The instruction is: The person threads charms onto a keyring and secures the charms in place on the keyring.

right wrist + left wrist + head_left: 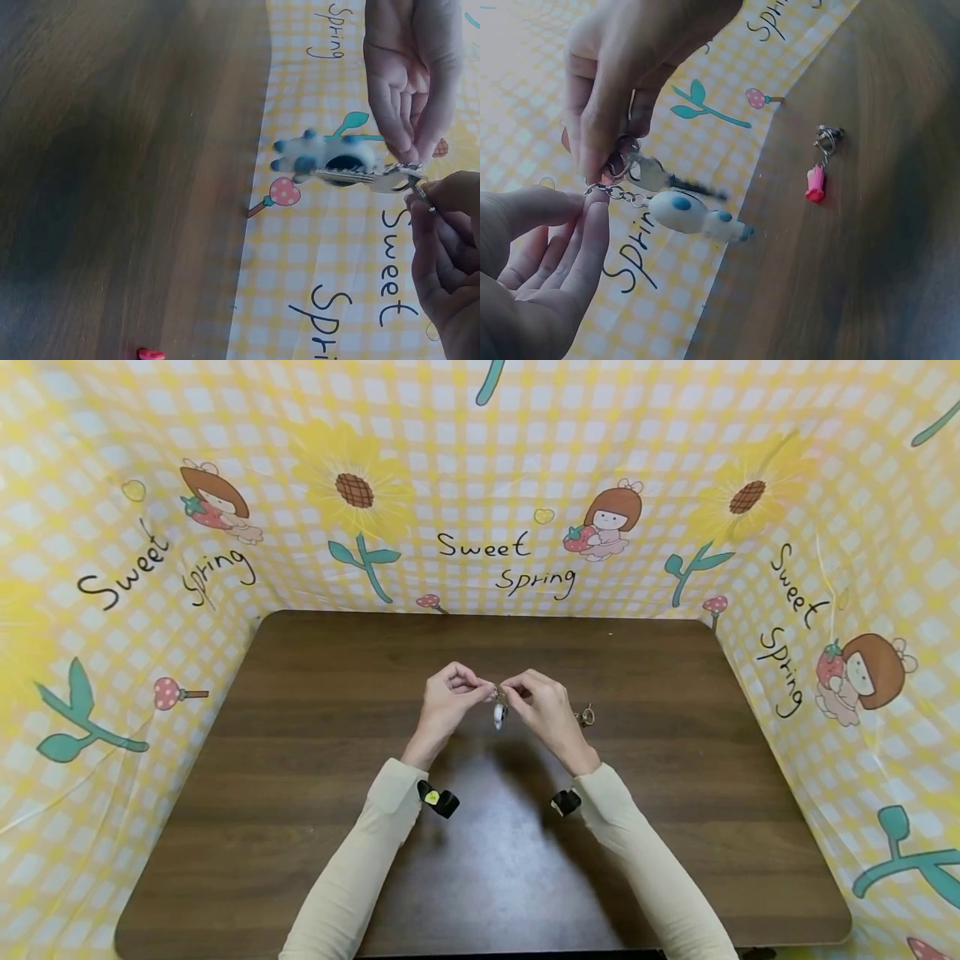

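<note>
Over the middle of the table, my left hand (448, 700) and right hand (542, 706) meet at the fingertips. Between thumb and forefinger, the left hand pinches the small metal chain (619, 193) of a keychain. From that chain hangs a white figurine (679, 211) with blue spots and blue feet. The right hand pinches a metal split ring (421, 196) beside the chain. A silver key (352, 177) hangs from the ring, alongside the figurine. Fingertips partly cover the ring, so I cannot tell whether the chain is threaded on it.
Another keychain, with a pink flower-like charm (815, 184) and metal clasp (826, 141), lies on the brown wooden table (315, 860), just right of my right hand. A yellow checked cloth (480, 468) with printed flowers and lettering walls the table's back and sides.
</note>
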The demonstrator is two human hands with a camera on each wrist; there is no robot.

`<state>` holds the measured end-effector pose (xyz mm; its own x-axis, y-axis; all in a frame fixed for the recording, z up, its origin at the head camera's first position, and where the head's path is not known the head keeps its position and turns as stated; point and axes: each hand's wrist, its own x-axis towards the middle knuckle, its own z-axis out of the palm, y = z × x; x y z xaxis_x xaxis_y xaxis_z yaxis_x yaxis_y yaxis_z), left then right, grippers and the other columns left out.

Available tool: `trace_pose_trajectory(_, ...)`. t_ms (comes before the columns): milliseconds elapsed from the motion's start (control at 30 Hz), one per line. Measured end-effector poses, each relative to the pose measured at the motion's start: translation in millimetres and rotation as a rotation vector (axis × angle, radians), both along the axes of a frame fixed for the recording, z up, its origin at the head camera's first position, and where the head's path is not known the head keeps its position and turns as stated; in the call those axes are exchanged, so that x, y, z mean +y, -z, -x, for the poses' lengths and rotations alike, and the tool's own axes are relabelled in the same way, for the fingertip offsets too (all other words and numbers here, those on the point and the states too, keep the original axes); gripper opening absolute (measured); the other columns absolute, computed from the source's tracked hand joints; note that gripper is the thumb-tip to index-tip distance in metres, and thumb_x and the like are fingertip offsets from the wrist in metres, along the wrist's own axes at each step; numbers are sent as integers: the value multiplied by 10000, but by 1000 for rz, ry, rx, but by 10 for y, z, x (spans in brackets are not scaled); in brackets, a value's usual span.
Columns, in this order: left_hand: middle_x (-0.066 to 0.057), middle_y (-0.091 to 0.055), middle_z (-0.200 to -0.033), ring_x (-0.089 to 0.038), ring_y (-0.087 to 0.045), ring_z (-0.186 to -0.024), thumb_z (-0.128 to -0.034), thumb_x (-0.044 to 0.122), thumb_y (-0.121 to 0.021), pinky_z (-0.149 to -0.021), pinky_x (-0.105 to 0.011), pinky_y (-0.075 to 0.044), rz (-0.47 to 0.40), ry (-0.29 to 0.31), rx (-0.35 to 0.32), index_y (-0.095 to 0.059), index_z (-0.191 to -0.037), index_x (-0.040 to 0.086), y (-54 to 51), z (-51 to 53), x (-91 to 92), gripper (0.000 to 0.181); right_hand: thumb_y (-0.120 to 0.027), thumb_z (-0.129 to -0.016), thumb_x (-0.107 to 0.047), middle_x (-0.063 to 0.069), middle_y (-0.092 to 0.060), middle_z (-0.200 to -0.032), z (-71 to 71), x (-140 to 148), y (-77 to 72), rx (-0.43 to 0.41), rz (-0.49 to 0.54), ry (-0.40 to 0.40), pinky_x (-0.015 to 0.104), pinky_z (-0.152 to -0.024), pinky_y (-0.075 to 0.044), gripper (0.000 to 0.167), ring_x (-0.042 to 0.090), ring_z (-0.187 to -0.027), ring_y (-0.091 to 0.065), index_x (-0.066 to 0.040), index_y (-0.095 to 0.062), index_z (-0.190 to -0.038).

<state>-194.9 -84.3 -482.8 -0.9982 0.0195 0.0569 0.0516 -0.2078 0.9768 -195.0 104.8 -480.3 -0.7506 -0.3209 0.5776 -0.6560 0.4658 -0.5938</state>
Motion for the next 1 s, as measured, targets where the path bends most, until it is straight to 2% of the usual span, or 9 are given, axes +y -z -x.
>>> trace_pose_trajectory(233, -160, -782, -920, -143, -747, -791, -901, -115, -774, -732, -258, -610, 90, -21, 16, -601, -914, -29, -5, -10, -10, 193, -718, -1002, -13, 97, -734, -916, 10, -1, -25, -45, -12, -1, 374, -735, -620, 67, 206, -804, -698, 8, -780, -986)
trace_pose_trajectory(433, -181, -772, -901, -160, -753, -758, -910, -152, -738, -740, -294, -633, 43, 2, 8, -584, -913, -27, -12, -15, 6, 198, -714, -1004, -11, 106, -736, -942, -6, -6, -13, -26, -41, 7, 365, -767, -626, 65, 220, -848, -710, 9, -773, -987)
trace_pose_trajectory(633, -157, -771, -871, -148, -755, -735, -911, -158, -734, -781, -380, -644, 39, -10, -20, -577, -882, -4, -30, -35, 24, 221, -719, -1001, -20, 97, -735, -936, -41, -35, -9, 2, -79, 27, 355, -747, -609, 65, 215, -836, -705, 0, -778, -982)
trace_pose_trajectory(833, -180, -767, -851, -195, -755, -722, -894, -168, -744, -704, -280, -630, 51, -48, -32, -572, -840, 0, -34, -49, 67, 247, -724, -993, -10, 93, -722, -902, -54, -67, 17, 38, -100, 55, 358, -692, -582, 60, 207, -784, -680, 2, -776, -966)
trace_pose_trajectory(933, -190, -768, -851, -170, -750, -704, -884, -162, -758, -674, -244, -616, 80, -77, -39, -576, -826, 1, -37, -59, 91, 251, -724, -991, -1, 103, -711, -887, -60, -91, 36, 66, -105, 65, 352, -674, -574, 56, 209, -761, -669, 13, -765, -955)
trace_pose_trajectory(1000, -192, -769, -851, -149, -746, -693, -882, -164, -757, -685, -248, -620, 68, -84, -54, -577, -821, -6, -26, -57, 96, 247, -723, -990, 5, 106, -707, -883, -69, -103, 41, 76, -100, 72, 342, -663, -574, 52, 206, -750, -667, 17, -758, -953)
